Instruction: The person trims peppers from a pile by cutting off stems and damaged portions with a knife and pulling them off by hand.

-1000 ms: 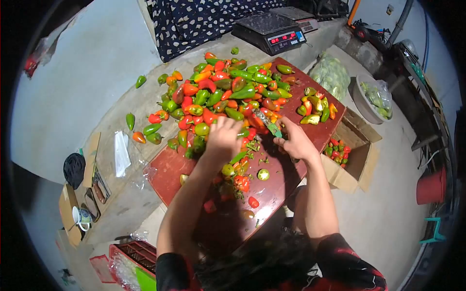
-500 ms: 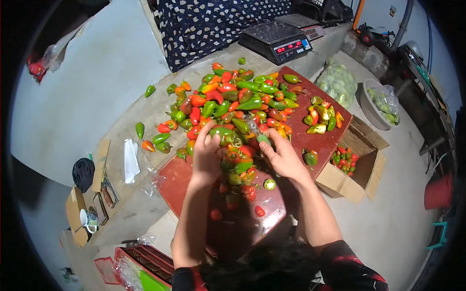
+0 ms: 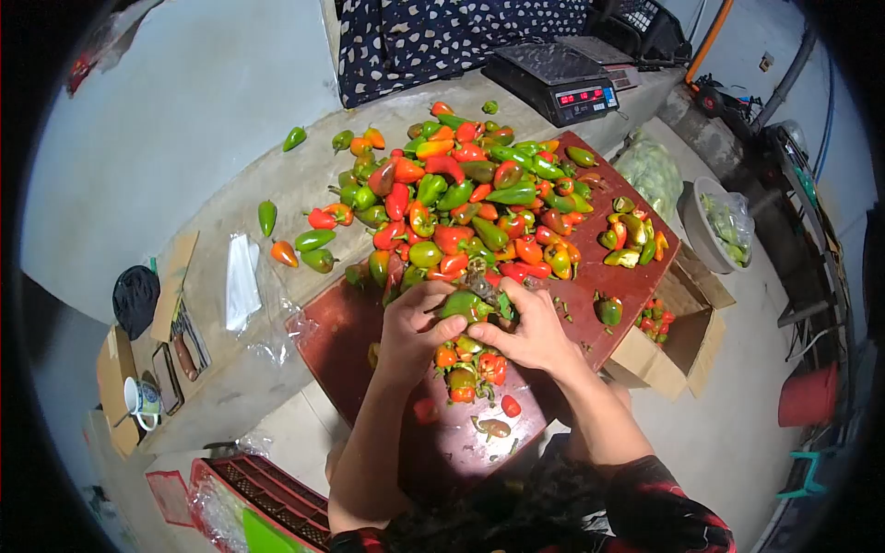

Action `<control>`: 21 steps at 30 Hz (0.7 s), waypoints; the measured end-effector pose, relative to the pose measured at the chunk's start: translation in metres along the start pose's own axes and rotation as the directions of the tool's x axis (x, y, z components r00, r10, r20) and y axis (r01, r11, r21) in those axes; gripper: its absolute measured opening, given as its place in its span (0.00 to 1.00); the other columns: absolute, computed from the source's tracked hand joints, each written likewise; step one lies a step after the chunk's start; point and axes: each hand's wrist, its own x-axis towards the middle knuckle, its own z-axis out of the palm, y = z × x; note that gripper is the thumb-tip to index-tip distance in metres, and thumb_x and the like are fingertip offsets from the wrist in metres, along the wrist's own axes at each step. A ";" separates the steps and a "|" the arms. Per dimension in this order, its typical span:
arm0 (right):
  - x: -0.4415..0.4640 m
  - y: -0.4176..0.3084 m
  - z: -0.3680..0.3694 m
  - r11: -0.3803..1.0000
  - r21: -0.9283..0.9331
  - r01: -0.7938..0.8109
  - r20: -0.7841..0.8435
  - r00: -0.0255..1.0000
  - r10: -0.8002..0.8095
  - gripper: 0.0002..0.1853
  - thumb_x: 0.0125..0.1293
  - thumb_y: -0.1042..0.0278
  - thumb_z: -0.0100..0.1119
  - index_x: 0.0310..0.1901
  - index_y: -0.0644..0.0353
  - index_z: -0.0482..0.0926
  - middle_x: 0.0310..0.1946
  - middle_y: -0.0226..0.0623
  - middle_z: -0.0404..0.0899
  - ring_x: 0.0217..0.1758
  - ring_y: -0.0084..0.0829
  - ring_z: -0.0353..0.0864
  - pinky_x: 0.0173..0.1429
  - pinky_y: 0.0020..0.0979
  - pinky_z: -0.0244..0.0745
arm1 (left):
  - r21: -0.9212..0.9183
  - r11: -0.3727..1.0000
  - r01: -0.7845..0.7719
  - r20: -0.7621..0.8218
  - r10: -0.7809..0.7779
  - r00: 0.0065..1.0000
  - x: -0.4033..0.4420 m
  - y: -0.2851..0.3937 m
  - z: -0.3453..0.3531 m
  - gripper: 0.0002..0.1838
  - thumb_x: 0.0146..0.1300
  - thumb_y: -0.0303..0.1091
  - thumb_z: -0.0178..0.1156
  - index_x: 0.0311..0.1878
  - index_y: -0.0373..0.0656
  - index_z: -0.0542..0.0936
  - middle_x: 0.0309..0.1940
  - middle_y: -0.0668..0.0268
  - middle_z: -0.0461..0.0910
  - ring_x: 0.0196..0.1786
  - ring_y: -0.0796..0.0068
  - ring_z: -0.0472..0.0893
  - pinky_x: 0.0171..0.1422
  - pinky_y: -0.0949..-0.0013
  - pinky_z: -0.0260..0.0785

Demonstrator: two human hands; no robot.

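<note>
My left hand (image 3: 411, 324) is closed round a green pepper (image 3: 464, 307) above the red table (image 3: 334, 323). On the other side, my right hand (image 3: 527, 326) grips a knife with a green handle (image 3: 504, 306), its thumb against the same pepper. The blade, dark and smeared, points away from me and is partly hidden. Beyond both hands lies a large heap of red, green and orange peppers (image 3: 454, 240). Cut pieces and a few peppers (image 3: 464, 376) lie just below my hands. A separate group of cut peppers (image 3: 630, 237) is on the right of the table.
A cardboard box (image 3: 645, 359) with peppers stands right of the table. Behind are a digital scale (image 3: 553, 81), a bag of greens (image 3: 650, 175) and a grey basin (image 3: 702, 230). At left are a white plastic bag (image 3: 241, 281) and a mug (image 3: 142, 402); a red crate (image 3: 263, 493) is lower left.
My left hand has left the heap with a green pepper and moved nearer my body. My right hand has come in beside it with the knife. The view has shifted.
</note>
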 end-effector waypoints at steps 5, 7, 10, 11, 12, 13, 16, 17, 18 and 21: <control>0.001 0.006 0.003 0.995 -0.060 0.076 -0.006 0.997 -0.077 0.36 0.53 0.35 0.72 0.44 0.65 0.77 0.26 0.53 0.80 0.30 0.56 0.81 0.38 0.46 0.76 | -0.083 0.997 -0.006 0.043 0.010 0.999 -0.001 0.000 0.000 0.22 0.59 0.26 0.70 0.55 0.31 0.77 0.49 0.63 0.82 0.51 0.76 0.81 0.60 0.71 0.73; 0.001 0.008 0.004 0.995 -0.062 0.084 -0.006 0.996 -0.084 0.36 0.53 0.34 0.71 0.43 0.65 0.77 0.26 0.53 0.79 0.30 0.56 0.81 0.37 0.47 0.76 | -0.059 0.998 0.002 0.087 0.003 0.996 0.000 0.000 -0.002 0.21 0.59 0.27 0.70 0.55 0.30 0.78 0.49 0.62 0.82 0.51 0.76 0.81 0.60 0.71 0.73; 0.000 0.010 0.004 0.975 -0.186 0.121 -0.044 0.990 -0.131 0.38 0.52 0.31 0.70 0.42 0.65 0.77 0.22 0.53 0.77 0.28 0.56 0.81 0.35 0.47 0.76 | 0.010 0.999 -0.046 0.074 0.045 0.996 -0.001 0.000 -0.001 0.21 0.59 0.26 0.70 0.54 0.30 0.79 0.48 0.62 0.83 0.50 0.77 0.81 0.58 0.72 0.73; 0.000 0.011 0.004 0.971 -0.209 0.115 -0.042 0.991 -0.126 0.38 0.52 0.30 0.69 0.41 0.65 0.77 0.20 0.53 0.76 0.26 0.56 0.80 0.33 0.47 0.76 | 0.011 0.998 -0.056 0.054 0.056 0.997 -0.001 -0.002 -0.001 0.20 0.59 0.26 0.70 0.53 0.29 0.79 0.47 0.62 0.83 0.49 0.77 0.81 0.57 0.72 0.73; 0.001 0.012 0.004 0.967 -0.232 0.109 -0.040 0.992 -0.121 0.38 0.52 0.29 0.69 0.40 0.65 0.77 0.18 0.53 0.75 0.25 0.56 0.80 0.31 0.47 0.75 | 0.012 0.998 -0.067 0.035 0.067 0.997 -0.002 -0.004 0.000 0.20 0.60 0.27 0.70 0.53 0.29 0.79 0.47 0.62 0.83 0.48 0.77 0.81 0.56 0.72 0.74; 0.001 0.013 0.005 0.967 -0.231 0.108 -0.041 0.992 -0.120 0.38 0.52 0.29 0.69 0.40 0.65 0.77 0.18 0.53 0.75 0.25 0.56 0.80 0.31 0.47 0.75 | 0.013 0.998 -0.066 0.035 0.066 0.997 -0.002 -0.004 0.001 0.20 0.60 0.27 0.70 0.53 0.29 0.79 0.47 0.62 0.83 0.48 0.77 0.81 0.56 0.72 0.74; 0.001 0.018 0.009 0.968 -0.227 0.107 -0.058 0.991 -0.123 0.39 0.52 0.27 0.68 0.39 0.64 0.77 0.15 0.51 0.74 0.22 0.57 0.79 0.29 0.47 0.75 | -0.036 0.996 -0.081 -0.002 0.081 0.997 -0.003 -0.008 0.003 0.19 0.61 0.26 0.70 0.52 0.28 0.79 0.46 0.62 0.83 0.47 0.77 0.82 0.55 0.73 0.74; 0.001 0.018 0.010 0.965 -0.239 0.112 -0.075 0.988 -0.133 0.39 0.52 0.26 0.67 0.38 0.65 0.77 0.15 0.51 0.74 0.22 0.57 0.80 0.29 0.47 0.75 | -0.033 0.995 -0.099 -0.006 0.099 0.995 -0.003 -0.011 0.002 0.18 0.61 0.26 0.70 0.51 0.27 0.79 0.45 0.62 0.83 0.47 0.77 0.82 0.54 0.74 0.74; 0.001 0.018 0.011 0.961 -0.251 0.117 -0.092 0.985 -0.143 0.39 0.53 0.26 0.66 0.37 0.65 0.77 0.15 0.51 0.75 0.22 0.57 0.80 0.29 0.47 0.75 | -0.030 0.993 -0.117 -0.011 0.117 0.993 -0.003 -0.012 0.002 0.17 0.62 0.26 0.69 0.51 0.27 0.80 0.45 0.62 0.83 0.46 0.77 0.81 0.54 0.74 0.74; 0.000 0.014 0.010 0.968 -0.250 0.029 -0.051 0.998 -0.043 0.40 0.54 0.25 0.64 0.35 0.65 0.77 0.15 0.52 0.75 0.23 0.56 0.81 0.30 0.48 0.76 | -0.072 0.991 -0.115 -0.050 0.112 0.992 -0.005 -0.008 0.009 0.17 0.62 0.26 0.69 0.50 0.27 0.80 0.45 0.62 0.83 0.46 0.78 0.81 0.54 0.74 0.74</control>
